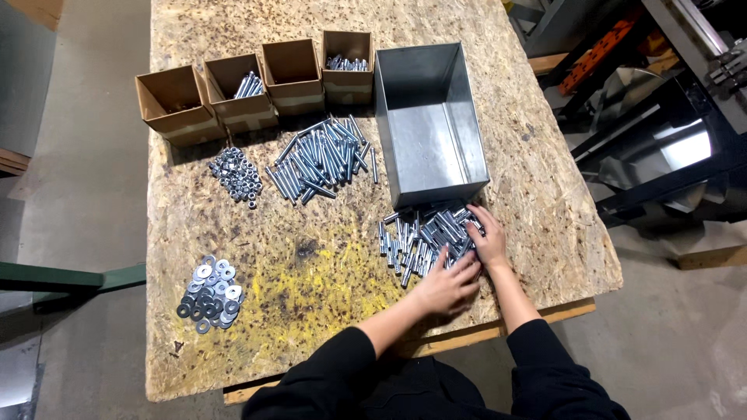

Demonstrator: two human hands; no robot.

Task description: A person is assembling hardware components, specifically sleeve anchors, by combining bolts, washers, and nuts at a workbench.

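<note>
Bolts (420, 237), short and silvery, lie in a loose heap on the rough chipboard table (327, 264), just in front of the metal bin (428, 124), and both hands are on the heap's near right edge. Going left to right I see: flat shiny washers (208, 294) piled at the near left; four open cardboard boxes (257, 82) in a row along the far edge, two with metal parts showing; a small mound of grey nuts (237, 175); a fan of long thin zinc bolts (320, 159); then the rectangular sheet-metal bin, open-topped, smooth inside. My left hand (447, 286) lies palm down, fingers together and stretched flat, tips touching the short bolts. My right hand (489, 236) sits on the right end of the heap, fingers slightly spread and curled over the bolts; I cannot tell if it pinches any. Black sleeves (545, 365) cover both arms.
</note>
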